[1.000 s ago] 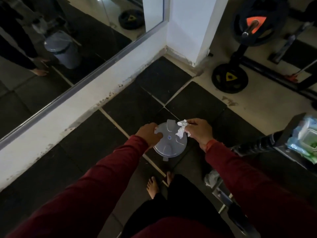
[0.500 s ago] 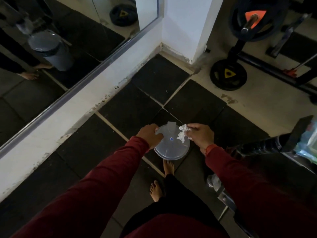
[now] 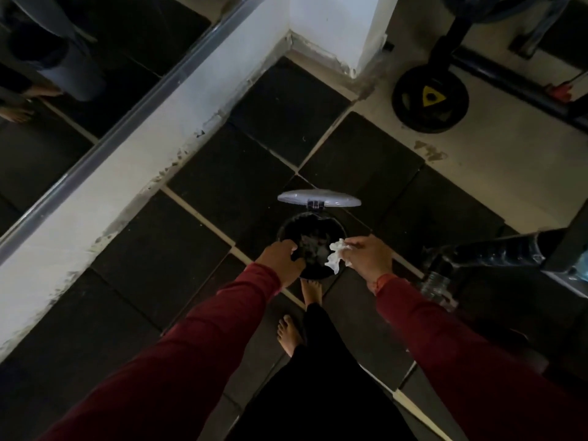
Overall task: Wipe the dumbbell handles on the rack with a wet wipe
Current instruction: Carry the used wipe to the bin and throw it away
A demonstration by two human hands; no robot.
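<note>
Dark rubber floor tiles point(image 3: 197, 272) with pale seams, white wall base and mirror point(image 3: 63, 100) to the left. Round black bin point(image 3: 310, 232) below, grey domed lid point(image 3: 319, 197) tipped up on its hinge — crumpled scraps inside. Left hand point(image 3: 281, 261) curled over the bin's near rim. Right hand point(image 3: 369, 257) pinching a crumpled white wet wipe point(image 3: 336, 256) above the opening. Knurled dumbbell handle point(image 3: 483, 251) at right, on the rack — round weight plate point(image 3: 430, 99) beyond.

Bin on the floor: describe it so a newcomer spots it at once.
From the white pillar, follow the black floor mats toward the person's feet. The bin stands there, small, round and dark, between the left hand and right hand. Only it has a grey lid flipped up.
</note>
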